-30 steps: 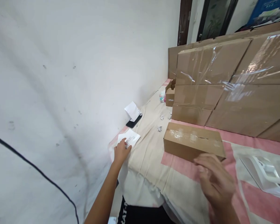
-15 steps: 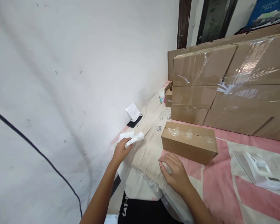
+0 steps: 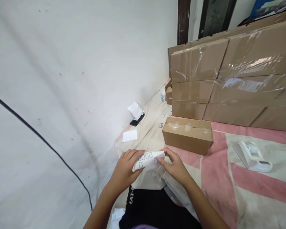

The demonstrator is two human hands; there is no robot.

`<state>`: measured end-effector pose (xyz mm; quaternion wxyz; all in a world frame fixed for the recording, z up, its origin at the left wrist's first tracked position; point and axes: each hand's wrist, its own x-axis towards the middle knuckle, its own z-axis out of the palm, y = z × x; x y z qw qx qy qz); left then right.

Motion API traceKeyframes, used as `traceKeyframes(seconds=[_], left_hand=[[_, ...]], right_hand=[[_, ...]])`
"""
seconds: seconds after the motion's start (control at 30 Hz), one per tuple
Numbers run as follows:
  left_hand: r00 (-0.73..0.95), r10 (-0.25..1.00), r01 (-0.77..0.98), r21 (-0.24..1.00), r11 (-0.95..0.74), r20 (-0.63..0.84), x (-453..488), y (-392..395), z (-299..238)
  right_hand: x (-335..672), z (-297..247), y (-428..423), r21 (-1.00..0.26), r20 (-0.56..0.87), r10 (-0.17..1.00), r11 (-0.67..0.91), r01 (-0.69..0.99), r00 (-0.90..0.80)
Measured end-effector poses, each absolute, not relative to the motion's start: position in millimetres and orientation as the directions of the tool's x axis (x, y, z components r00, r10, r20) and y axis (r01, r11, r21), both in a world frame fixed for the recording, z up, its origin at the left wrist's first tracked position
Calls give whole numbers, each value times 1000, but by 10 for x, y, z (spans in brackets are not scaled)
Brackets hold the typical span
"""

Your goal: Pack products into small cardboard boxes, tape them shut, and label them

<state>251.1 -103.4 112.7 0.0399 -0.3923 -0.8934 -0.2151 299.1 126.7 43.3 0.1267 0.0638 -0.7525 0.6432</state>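
A curled sheet of white paper [image 3: 147, 161] printed with several small rounded rectangles is held in front of my lap, above the bed's near edge. My left hand [image 3: 126, 167] grips its left end, thumb below and fingers over the top. At its right end my right hand [image 3: 173, 164] pinches the paper between thumb and fingers. Part of the sheet's ends is hidden by the fingers. Just beyond my left hand lies a stack of white paper [image 3: 129, 135]. A taped cardboard box [image 3: 187, 135] rests on the cloth past my right hand.
Taped cardboard boxes [image 3: 240, 79] are stacked at the back right. A white plastic device [image 3: 254, 156] sits on the pink and cream cloth [image 3: 216, 181]. Near the wall are a black phone [image 3: 137, 120] with paper on it and crumpled foil bits [image 3: 160, 125]. A black cable [image 3: 40, 135] hangs at left.
The rolled paper has come closer to my lap in my left hand and is turned so more print shows. My right hand, holding nothing before, now grips its right end.
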Motion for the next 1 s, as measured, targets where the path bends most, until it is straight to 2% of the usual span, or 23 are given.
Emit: traceKeyframes(seconds=[0.07, 0.23, 0.4, 0.57, 0.67, 0.8, 1.0], left_hand=[[-722, 656, 679, 404, 613, 218, 2566, -994, 1152], [-825, 530, 514, 648, 562, 195, 2628, -884, 1158], [-882, 445, 383, 786, 485, 155, 2595, -751, 1179], [-883, 451, 354, 814, 459, 130, 2588, -669, 1169], [-888, 442, 350, 813, 466, 129, 2583, -648, 1131], [-860, 501, 370, 797, 477, 100, 2592, -621, 1118], [-795, 605, 365, 765, 530, -40, 2645, -546, 1162]], right_hand=[[2996, 424, 1258, -955, 279, 83, 124, -268, -957], [3058, 475, 1287, -957, 285, 133, 97, -273, -949], [3080, 491, 1352, -964, 261, 136, -11, -265, -956], [3066, 468, 1412, -953, 257, 111, -136, -271, -960], [3082, 485, 1448, -954, 266, 104, -116, -278, -958], [3118, 517, 1492, -957, 265, 88, -94, -273, -960], [3156, 558, 1483, -959, 272, 68, -57, -276, -960]])
